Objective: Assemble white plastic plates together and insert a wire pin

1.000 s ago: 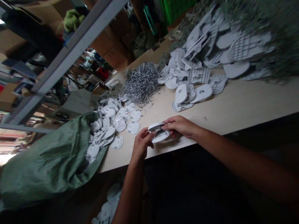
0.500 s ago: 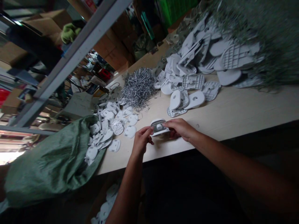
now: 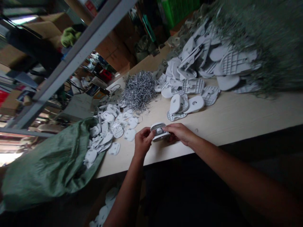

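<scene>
Just above the front part of the wooden tabletop (image 3: 227, 116), both hands hold one white plastic part (image 3: 162, 137), built of two rounded plates with a gap between them. My left hand (image 3: 143, 141) grips its left end, thumb at the gap. At the right end, my right hand (image 3: 180, 133) pinches it, with the thumb or a finger near a pale knob in the middle. What lies inside the gap is too small to make out. Beyond the hands lie several loose white plates with a hole (image 3: 194, 104), some showing a ribbed underside.
A heap of metal pins or nails (image 3: 139, 90) lies mid-table. Smaller white plates (image 3: 117, 129) spill from a green sack (image 3: 52, 164) at left. A large pile of white plates (image 3: 189, 67) lies at back right beside a green mesh sack (image 3: 276, 47). A metal beam (image 3: 78, 60) crosses the upper left.
The white plastic part has tilted a little in both hands, showing more of its lower plate edge. The whole view has shifted slightly. Both hands keep their hold.
</scene>
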The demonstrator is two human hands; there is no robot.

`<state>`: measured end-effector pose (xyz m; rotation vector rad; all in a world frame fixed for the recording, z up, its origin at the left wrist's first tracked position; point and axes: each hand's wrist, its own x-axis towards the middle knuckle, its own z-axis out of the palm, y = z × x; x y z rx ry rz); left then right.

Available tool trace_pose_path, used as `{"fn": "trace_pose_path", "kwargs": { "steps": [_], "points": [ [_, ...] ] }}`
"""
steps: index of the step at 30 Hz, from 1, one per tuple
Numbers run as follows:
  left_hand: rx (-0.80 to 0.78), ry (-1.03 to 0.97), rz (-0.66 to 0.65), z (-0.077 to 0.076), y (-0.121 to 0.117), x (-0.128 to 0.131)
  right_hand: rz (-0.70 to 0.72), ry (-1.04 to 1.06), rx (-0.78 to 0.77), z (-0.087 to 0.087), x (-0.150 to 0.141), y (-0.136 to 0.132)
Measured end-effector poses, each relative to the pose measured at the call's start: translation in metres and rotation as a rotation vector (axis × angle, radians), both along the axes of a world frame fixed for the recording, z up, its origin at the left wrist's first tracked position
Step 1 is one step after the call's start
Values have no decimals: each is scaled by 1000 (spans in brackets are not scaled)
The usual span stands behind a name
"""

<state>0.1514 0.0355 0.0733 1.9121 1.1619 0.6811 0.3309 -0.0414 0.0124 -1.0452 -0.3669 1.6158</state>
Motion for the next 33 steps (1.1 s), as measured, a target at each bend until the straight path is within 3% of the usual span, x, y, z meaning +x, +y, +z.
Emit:
{"fn": "trace_pose_path", "kwargs": {
  "steps": [8,14,18,22,26,29,31,33],
  "points": [
    [160,-94,29,-15,-2,5,-40,-102,69,-7,-6,-5],
    [109,-93,-14,-17,-17,2,-59,-96,174,-18,1,-17],
    [109,-30,-43,-13,-31,-13,-41,-276,170,-18,1,-21],
    [150,91,-51,-9,-47,-32,9,-520,138,-11,-1,-26],
    [155,183,-91,-7,-66,-61,79,-582,12,-4,0,-31],
    [104,137,-37,-7,-84,-92,40,-538,-60,-6,4,-32],
    [49,72,13,-10,-100,-116,2,-515,-29,-9,7,-32],
    [-32,-10,85,-16,-119,-143,-14,-622,21,-10,10,-33]
  ]
}}
